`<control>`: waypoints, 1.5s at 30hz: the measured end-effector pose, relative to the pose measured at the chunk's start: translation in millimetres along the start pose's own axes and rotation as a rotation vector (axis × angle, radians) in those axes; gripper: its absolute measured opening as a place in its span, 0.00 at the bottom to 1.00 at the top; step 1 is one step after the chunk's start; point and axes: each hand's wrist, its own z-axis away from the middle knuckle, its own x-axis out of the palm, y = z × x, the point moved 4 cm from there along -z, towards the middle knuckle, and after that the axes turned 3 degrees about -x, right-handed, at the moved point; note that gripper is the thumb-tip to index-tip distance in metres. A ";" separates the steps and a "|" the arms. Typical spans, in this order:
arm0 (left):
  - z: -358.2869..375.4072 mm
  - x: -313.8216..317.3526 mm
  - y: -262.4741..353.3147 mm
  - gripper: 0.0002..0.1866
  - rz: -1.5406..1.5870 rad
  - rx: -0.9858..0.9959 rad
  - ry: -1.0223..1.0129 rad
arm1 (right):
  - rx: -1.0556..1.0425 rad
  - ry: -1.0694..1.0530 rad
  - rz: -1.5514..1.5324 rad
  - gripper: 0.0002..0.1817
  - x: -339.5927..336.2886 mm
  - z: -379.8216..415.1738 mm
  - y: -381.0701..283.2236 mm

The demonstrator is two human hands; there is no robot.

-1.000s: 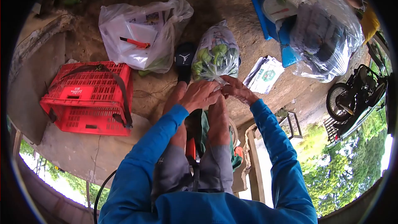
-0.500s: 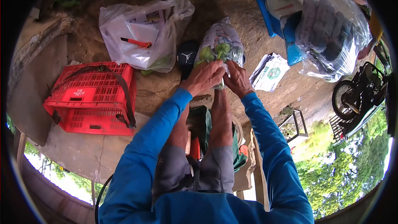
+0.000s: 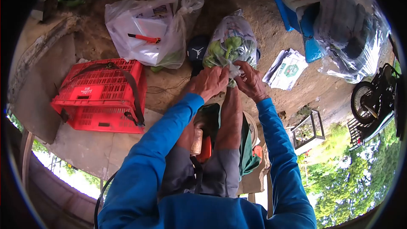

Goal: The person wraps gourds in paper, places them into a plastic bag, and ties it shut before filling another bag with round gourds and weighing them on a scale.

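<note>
A: What've we got from the head cam?

B: Both hands at the neck of a clear bag of green veg. Left hand pinches the gathered plastic from the left, grip tight on it. Right hand meets it from the right, fingers curled round the same twisted neck, also clamped on.

A: And the bag itself?

B: Sits on the concrete floor just ahead of the person's bare feet, neck pointing back toward them, bulging w/ green produce. A dark cap lies touching its left side.

A: Around it?

B: Left: bigger white plastic bag w/ papers & an orange-handled tool inside. Near that, a red crate w/ a dark strap across it. Right of the veg bag: stack of printed packets, then a blue scale & a large clear sack of dark stuff. Motorbike at far right edge.
</note>
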 end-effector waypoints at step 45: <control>48.8 76.1 13.0 0.15 -0.369 0.295 -0.199 | 0.942 0.247 -1.391 0.11 23.5 -36.7 11.4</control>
